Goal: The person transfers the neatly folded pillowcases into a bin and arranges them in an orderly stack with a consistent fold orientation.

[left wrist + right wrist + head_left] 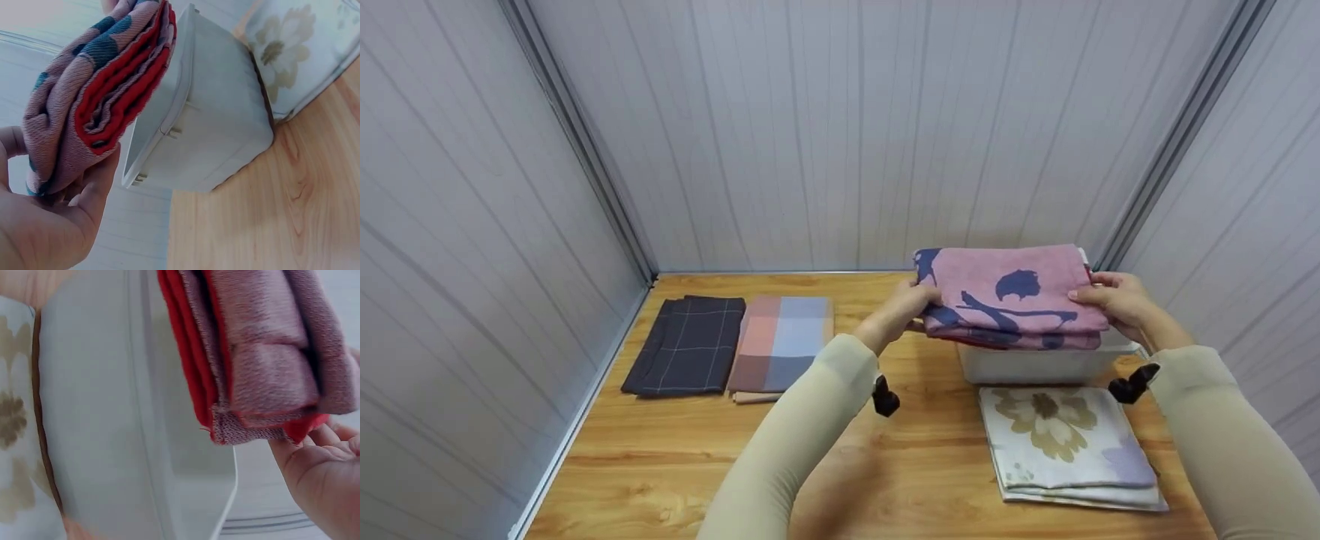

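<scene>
Both hands hold a folded pink cloth (1012,292) with dark blue patterns, raised over a white plastic bin (1035,366). The left hand (901,309) grips its left end, thumb on top and fingers beneath. At the opposite end, the right hand (1129,306) pinches the cloth the same way. Red layers show inside the folds of the cloth (121,90) in the left wrist view. From the right wrist, the cloth (270,354) overlaps the opening of the bin (95,410). The bin's far part is hidden behind the cloth in the head view.
In front of the bin lies a folded white cloth (1065,442) with a flower print. On the left side of the wooden table (682,465) are a dark checked cloth (688,345) and a folded plaid cloth (784,341). Panelled walls (825,135) enclose the table.
</scene>
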Action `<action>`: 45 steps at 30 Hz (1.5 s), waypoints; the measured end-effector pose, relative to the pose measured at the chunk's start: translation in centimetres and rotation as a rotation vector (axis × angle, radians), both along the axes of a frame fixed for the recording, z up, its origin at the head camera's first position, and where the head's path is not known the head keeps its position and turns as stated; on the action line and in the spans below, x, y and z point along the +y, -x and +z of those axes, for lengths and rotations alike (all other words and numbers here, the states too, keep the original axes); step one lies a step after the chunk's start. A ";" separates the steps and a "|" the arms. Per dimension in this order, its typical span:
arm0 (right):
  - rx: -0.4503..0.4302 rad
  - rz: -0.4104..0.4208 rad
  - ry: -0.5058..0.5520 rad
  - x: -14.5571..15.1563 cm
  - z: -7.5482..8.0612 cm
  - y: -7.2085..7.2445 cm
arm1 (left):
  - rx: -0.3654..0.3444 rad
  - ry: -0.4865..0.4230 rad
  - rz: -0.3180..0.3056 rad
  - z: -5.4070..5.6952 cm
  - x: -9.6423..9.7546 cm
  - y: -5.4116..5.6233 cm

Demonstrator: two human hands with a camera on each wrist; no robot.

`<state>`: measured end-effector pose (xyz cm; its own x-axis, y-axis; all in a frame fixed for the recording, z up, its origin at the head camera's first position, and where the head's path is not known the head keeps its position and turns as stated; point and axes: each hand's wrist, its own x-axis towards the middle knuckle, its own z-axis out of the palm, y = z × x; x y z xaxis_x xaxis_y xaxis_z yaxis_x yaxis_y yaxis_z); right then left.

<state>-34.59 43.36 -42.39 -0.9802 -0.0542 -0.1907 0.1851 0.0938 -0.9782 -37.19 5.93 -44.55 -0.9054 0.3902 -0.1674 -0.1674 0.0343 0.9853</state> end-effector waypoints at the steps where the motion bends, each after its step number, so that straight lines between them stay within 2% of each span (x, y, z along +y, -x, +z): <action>1: 0.012 0.008 -0.027 0.2 0.1 0.1 | -0.003 -0.005 -0.004 0.0 0.2 0.0; 4: 0.034 0.044 -0.128 0.8 0.3 0.5 | -0.009 -0.022 0.004 -0.1 0.8 0.1; 7: 0.046 0.088 -0.224 1.3 0.4 0.9 | -0.009 -0.043 0.040 -0.3 1.4 0.2; 10: 0.058 0.115 -0.293 1.7 0.4 1.1 | 0.006 -0.056 0.083 -0.5 1.9 0.3; 13: 0.067 0.125 -0.356 2.0 0.6 1.2 | 0.025 -0.061 0.097 -0.6 2.3 0.3; 17: 0.052 0.137 -0.394 2.6 0.7 1.4 | 0.024 -0.064 0.087 -0.8 2.8 0.4; 21: 0.036 0.126 -0.367 3.4 0.8 1.5 | 0.011 -0.065 0.067 -1.0 3.1 0.4; 28: 0.059 0.017 -0.333 4.7 0.8 1.4 | -0.009 -0.099 0.000 -1.1 4.0 0.1; 31: 0.095 -0.034 -0.346 4.9 0.6 1.4 | 0.022 -0.116 -0.001 -1.3 4.5 0.1; 38: 0.174 -0.133 -0.353 4.6 -0.4 1.6 | 0.124 -0.112 0.056 -2.1 5.7 0.3; 45: 0.214 -0.225 -0.343 4.5 -1.6 1.4 | 0.173 -0.075 0.024 -2.9 6.3 0.3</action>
